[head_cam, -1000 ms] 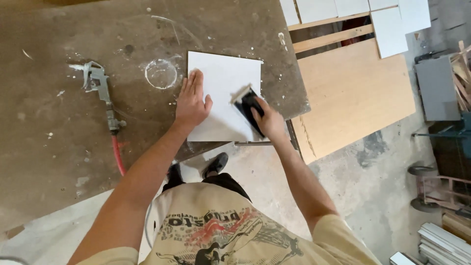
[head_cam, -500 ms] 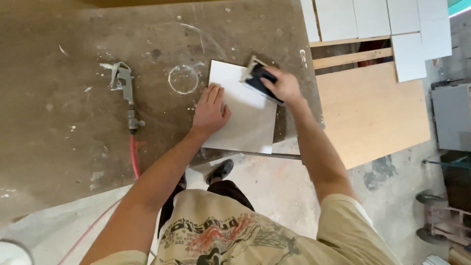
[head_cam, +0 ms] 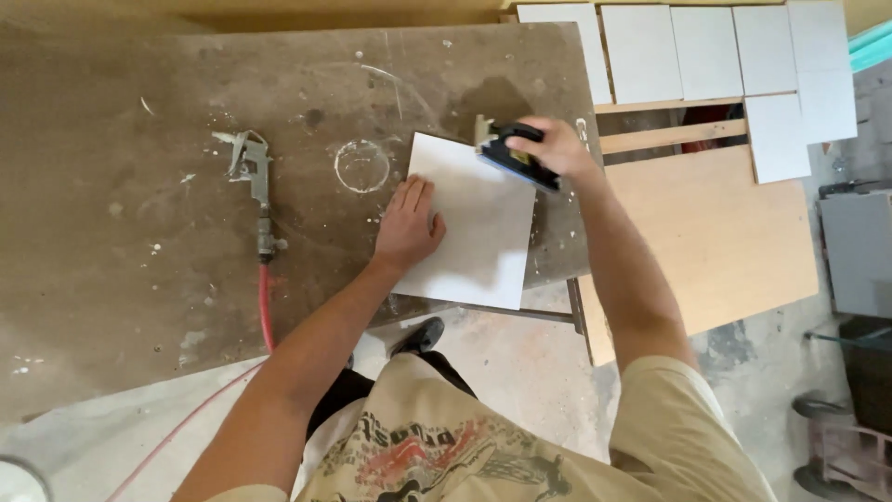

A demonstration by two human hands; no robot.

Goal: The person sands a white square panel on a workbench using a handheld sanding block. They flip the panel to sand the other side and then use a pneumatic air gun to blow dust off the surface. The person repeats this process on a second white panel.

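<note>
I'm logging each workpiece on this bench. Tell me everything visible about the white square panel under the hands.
The white panel is a flat, thin, plain square sheet, matte and unmarked, lying slightly rotated on the stained brown workbench, its near corner overhanging the bench edge. The left hand presses flat on its left side. The right hand holds a dark sanding block at its far right corner.

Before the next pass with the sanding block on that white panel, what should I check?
1. Left hand flat on the white panel: ok.
2. Right hand gripping the sanding block: ok.
3. Block sitting at the panel's far edge: ok.
4. Panel fully supported: not ok, its near edge overhangs the workbench.
5. Air gun and red hose apart from the panel: ok.
6. Abrasive condition: cannot tell.
</note>
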